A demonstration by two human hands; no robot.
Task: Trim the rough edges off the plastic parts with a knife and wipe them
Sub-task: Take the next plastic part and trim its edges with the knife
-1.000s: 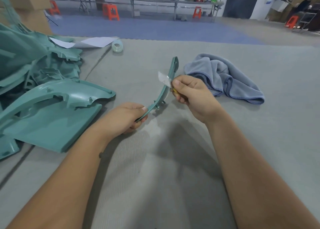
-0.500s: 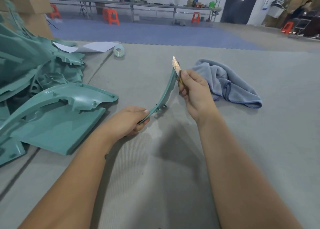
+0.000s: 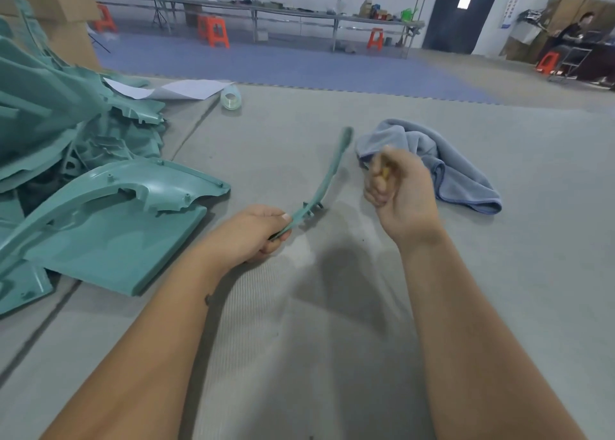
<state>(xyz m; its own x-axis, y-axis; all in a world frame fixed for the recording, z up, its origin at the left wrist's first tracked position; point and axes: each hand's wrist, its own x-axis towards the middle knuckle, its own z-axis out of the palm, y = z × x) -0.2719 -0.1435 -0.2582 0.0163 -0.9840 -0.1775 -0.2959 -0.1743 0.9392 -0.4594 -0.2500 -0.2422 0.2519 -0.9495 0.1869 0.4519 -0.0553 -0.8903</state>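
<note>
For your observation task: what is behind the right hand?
The blue cloth lies crumpled behind the right hand; the hand covers the cloth's near left edge. The knife's blade cannot be seen.

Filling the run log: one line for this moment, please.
left hand grips curved strip | right hand grips knife, off strip | cloth idle

plastic strip point(image 3: 327, 180) – glossy teal | cloth point(image 3: 446, 160) – soft blue terry

Bright, even indoor light casts soft shadows on the worktop point(image 3: 332, 306). The right hand point(image 3: 399, 186) is motion-blurred. Wide-angle distortion bends the edges.
</note>
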